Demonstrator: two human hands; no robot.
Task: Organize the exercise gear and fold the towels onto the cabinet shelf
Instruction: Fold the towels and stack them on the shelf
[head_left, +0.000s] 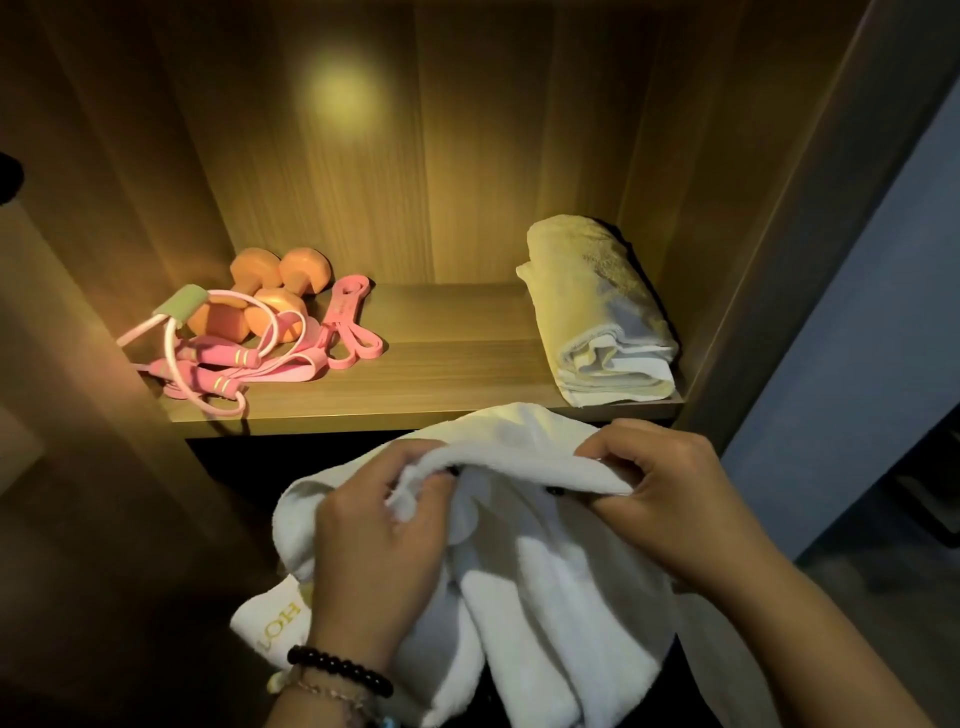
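Folding the second towel
Left hand and right hand pinch the towel at six o'clock; its hanging bulk may slip and unfold.

Two bare hands, forearms uncovered, no sleeves in view. Left hand: wrist carries stack of bracelets. Black bead bracelet, round glossy beads, sits nearest hand. Just behind it, thin chain bracelet, small pale links. Behind that, at bottom edge, hint of blue band, mostly cut off. Right hand: wrist bare.
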